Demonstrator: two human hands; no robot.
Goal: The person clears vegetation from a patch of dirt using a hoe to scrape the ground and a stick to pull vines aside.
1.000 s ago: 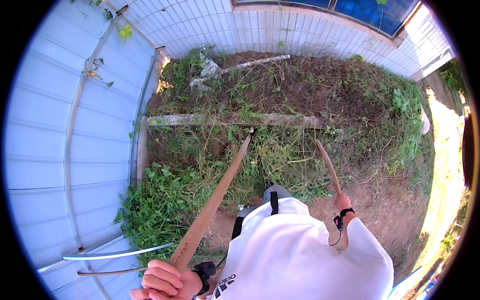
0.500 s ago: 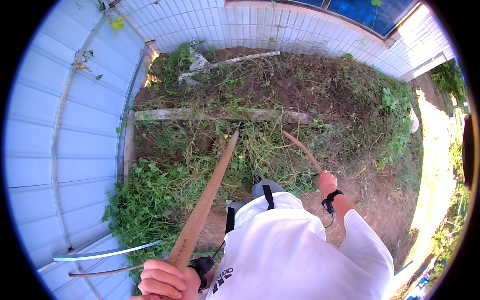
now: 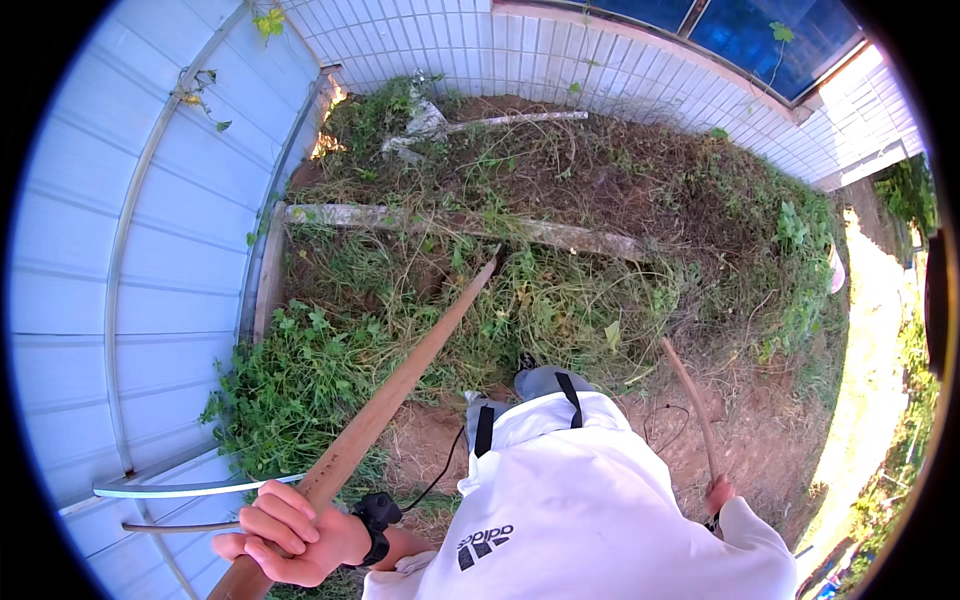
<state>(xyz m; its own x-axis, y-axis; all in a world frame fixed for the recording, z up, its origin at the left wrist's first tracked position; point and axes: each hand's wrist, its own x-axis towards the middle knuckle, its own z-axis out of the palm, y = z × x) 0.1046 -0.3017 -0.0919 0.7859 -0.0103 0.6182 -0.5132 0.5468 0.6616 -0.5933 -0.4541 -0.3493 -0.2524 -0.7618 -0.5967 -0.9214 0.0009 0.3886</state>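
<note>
My left hand (image 3: 290, 535) is closed round a long wooden pole (image 3: 400, 375), wide near my grip and tapering away from me. Its far end reaches the weeds beside a beam, where a dark piece shows at the tip; the kind of tool is unclear. My right hand (image 3: 718, 494), at my right side, grips a thinner, slightly curved wooden stick (image 3: 690, 390) pointing forward over bare soil. Loose weeds (image 3: 550, 300) lie tangled in front of my feet.
A pale beam (image 3: 580, 238) crosses the plot. Beyond it lie a white pole (image 3: 520, 118) and crumpled plastic (image 3: 425, 122). White panels (image 3: 180, 270) rise at left, a tiled wall (image 3: 450, 50) at the back. Leafy plants (image 3: 290, 395) grow at left; a metal strip (image 3: 190, 488) juts near my left hand.
My right hand has drawn back toward my body, pulling the stick's tip out of the weeds. My left hand has shifted left, and the pole slants more. The view has turned slightly.
</note>
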